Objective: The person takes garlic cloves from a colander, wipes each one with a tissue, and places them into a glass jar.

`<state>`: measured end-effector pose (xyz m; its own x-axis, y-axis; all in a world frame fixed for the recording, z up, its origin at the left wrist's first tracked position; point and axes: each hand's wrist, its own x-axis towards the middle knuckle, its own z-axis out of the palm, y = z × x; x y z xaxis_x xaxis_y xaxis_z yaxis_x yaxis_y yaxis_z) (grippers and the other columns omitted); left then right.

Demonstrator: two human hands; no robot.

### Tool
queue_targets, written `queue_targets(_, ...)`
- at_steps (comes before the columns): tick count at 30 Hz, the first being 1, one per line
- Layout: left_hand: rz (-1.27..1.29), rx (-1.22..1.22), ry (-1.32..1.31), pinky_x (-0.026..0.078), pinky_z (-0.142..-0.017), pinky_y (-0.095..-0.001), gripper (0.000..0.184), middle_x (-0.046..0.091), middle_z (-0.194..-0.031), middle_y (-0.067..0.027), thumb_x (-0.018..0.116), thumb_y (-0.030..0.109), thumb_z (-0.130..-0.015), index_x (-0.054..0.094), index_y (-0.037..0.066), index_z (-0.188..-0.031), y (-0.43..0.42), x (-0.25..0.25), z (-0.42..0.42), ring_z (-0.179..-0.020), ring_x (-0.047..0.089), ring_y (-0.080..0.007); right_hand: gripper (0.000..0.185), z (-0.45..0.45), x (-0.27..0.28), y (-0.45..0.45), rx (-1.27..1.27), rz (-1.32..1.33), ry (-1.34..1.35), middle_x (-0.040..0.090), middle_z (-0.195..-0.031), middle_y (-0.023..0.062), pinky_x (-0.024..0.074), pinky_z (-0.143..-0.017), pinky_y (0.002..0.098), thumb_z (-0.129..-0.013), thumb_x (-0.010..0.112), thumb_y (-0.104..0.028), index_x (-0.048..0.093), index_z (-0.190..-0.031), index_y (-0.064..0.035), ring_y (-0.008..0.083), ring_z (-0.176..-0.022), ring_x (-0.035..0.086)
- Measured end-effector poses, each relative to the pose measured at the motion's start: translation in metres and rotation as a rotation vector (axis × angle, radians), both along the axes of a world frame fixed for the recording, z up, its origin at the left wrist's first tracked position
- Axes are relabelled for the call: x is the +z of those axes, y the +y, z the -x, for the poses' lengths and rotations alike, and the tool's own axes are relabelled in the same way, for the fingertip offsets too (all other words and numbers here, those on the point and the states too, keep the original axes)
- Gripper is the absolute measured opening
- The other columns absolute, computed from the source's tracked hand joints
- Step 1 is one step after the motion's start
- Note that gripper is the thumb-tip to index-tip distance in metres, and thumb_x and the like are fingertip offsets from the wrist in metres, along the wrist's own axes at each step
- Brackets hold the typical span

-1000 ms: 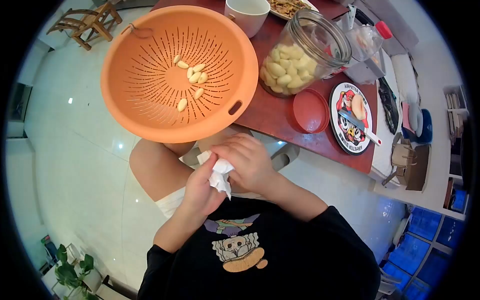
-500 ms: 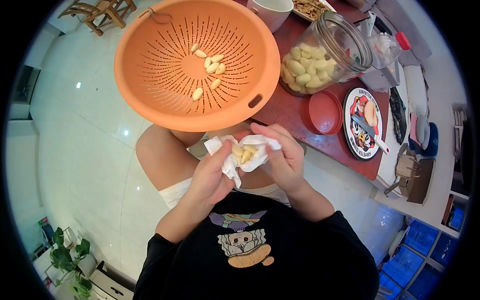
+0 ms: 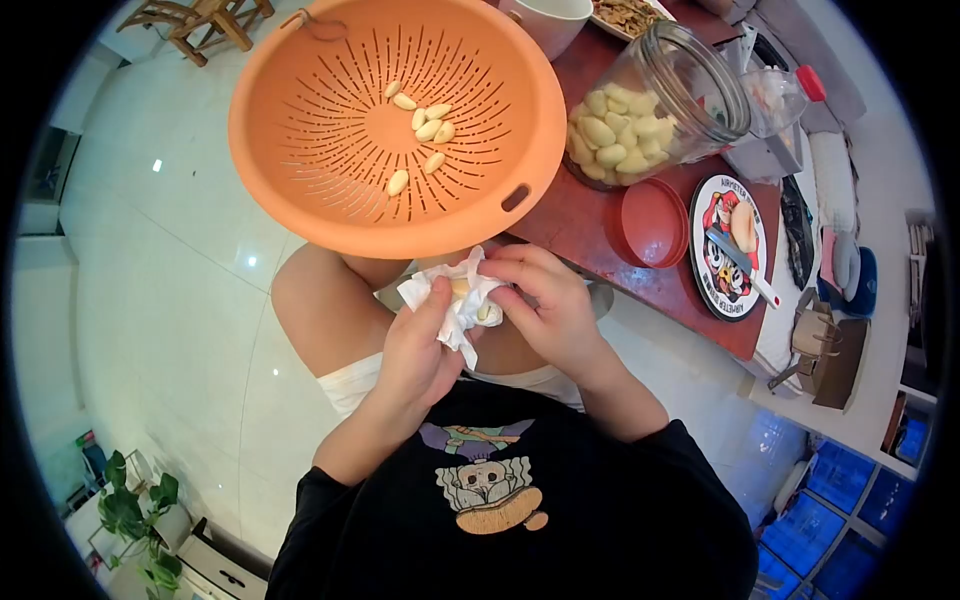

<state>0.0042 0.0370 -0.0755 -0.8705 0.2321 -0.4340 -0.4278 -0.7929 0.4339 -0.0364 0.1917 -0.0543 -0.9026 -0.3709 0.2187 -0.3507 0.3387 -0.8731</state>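
Note:
Over my lap, a crumpled white paper towel (image 3: pixel 457 322) is folded around peeled garlic cloves, of which only small parts show. My left hand (image 3: pixel 415 345) grips it from the left, thumb on top. From the right, my right hand (image 3: pixel 540 305) pinches the towel's edge with bent fingers. Just beyond both hands is an orange colander (image 3: pixel 330 190) with several loose garlic cloves (image 3: pixel 428 130) in it. On the table to the right stands an open glass jar (image 3: pixel 690 85), partly filled with peeled garlic cloves (image 3: pixel 620 135).
A red-brown round lid (image 3: pixel 654 222) lies on the dark red table (image 3: pixel 590 235). Beside it, a printed plate (image 3: pixel 715 295) holds a knife (image 3: pixel 735 255) and a pale piece of food (image 3: pixel 743 227). A white bowl (image 3: pixel 548 22) and a dish of food (image 3: pixel 625 15) are farther back.
The paper towel has been folded over the cloves, which lay exposed in it before. My right hand has moved left, closer to my left hand.

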Motion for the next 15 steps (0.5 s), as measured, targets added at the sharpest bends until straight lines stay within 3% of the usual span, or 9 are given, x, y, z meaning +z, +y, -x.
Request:
queue_targets(5, -0.077, 0.011, -0.035, 0.043, -0.095, -0.0383, 0.039, 0.051, -0.123, -0.0091, 0.037, 0.029, -0.098, 0.04, 0.004, -0.128, 0.003, 0.005, -0.001, -0.113, 0.051, -0.0212, 0.018, 0.003, -0.001, 0.0, 0.025, -0.024, 0.098, 0.06, -0.092, 0.0117, 0.0482, -0.068, 0.0286, -0.077, 0.061, 0.002, 0.065, -0.094, -0.0007, 0.0209, -0.08, 0.06)
queue_targets(8, -0.2, -0.029, -0.064, 0.043, -0.094, -0.0377, 0.04, 0.051, -0.123, -0.0099, 0.037, 0.03, -0.098, 0.04, 0.004, -0.128, 0.006, 0.013, 0.001, -0.112, 0.052, -0.0218, 0.016, 0.004, -0.011, 0.007, 0.019, 0.04, 0.026, 0.06, -0.089, 0.0118, 0.0479, -0.066, 0.0291, -0.077, 0.061, 0.002, 0.065, -0.093, 0.0014, 0.02, -0.078, 0.06)
queue_targets(11, -0.167, -0.036, -0.113, 0.045, -0.091, -0.0374, 0.04, 0.052, -0.122, -0.0105, 0.036, 0.031, -0.098, 0.04, 0.005, -0.128, 0.006, 0.012, 0.0, -0.112, 0.052, -0.022, 0.01, 0.001, -0.012, 0.007, -0.048, 0.185, -0.013, 0.059, -0.091, 0.0111, 0.0454, -0.066, 0.0266, -0.081, 0.063, -0.005, 0.064, -0.087, 0.0024, 0.0183, -0.082, 0.059)
queue_targets(15, -0.171, -0.025, -0.052, 0.044, -0.092, -0.0371, 0.036, 0.052, -0.12, -0.0099, 0.04, 0.027, -0.097, 0.042, 0.005, -0.125, 0.005, 0.013, 0.003, -0.111, 0.052, -0.0215, 0.012, -0.001, -0.017, 0.004, -0.162, 0.557, -0.276, 0.057, -0.092, 0.0091, 0.0445, -0.068, 0.0263, -0.082, 0.062, -0.006, 0.064, -0.09, 0.0023, 0.016, -0.085, 0.057)
